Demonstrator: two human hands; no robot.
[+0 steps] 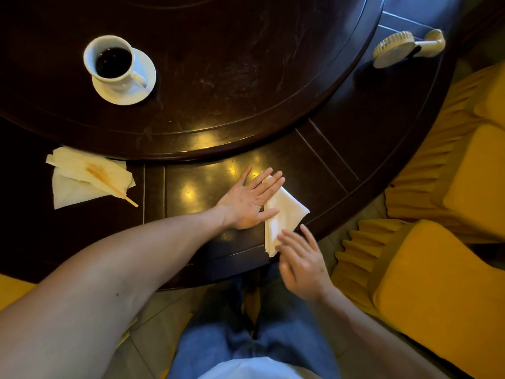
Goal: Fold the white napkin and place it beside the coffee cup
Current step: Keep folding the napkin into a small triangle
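Note:
The white napkin (284,214) lies partly folded on the dark table's outer ring, near the front edge. My left hand (250,199) rests flat on the table, palm down, its fingers spread over the napkin's left side. My right hand (302,261) hovers at the napkin's near corner, fingers apart, fingertips touching or just above the cloth. The coffee cup (110,61), white and full of dark coffee, stands on a white saucer (142,88) far to the upper left, on the raised round centre of the table.
Crumpled paper napkins (79,179) with a wooden stick (114,187) lie at the left on the outer ring. A small cream hand-held fan (401,47) sits at the upper right. Yellow-covered chairs (437,283) stand right of the table edge (246,272).

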